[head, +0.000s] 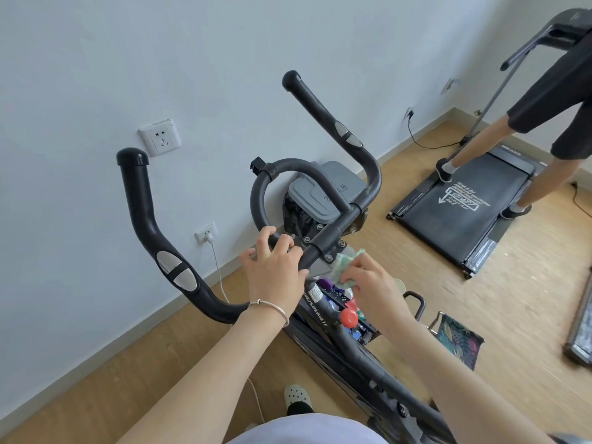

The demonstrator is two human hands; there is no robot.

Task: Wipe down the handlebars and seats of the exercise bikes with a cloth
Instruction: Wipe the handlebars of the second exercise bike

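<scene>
Left hand (275,274): fingers curled over the handlebars (142,203) at the centre loop. Right hand (371,283): pinching a bunched green cloth (342,267), pressed against the clamp just right of centre. Beyond: treadmill (455,216), with a person (544,100) standing on it.

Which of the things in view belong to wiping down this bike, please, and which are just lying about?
For the job: handlebars, gripped by the left hand; green cloth, held in the right hand.

Lying about: treadmill; grey bin; wall socket; patterned stool.
</scene>
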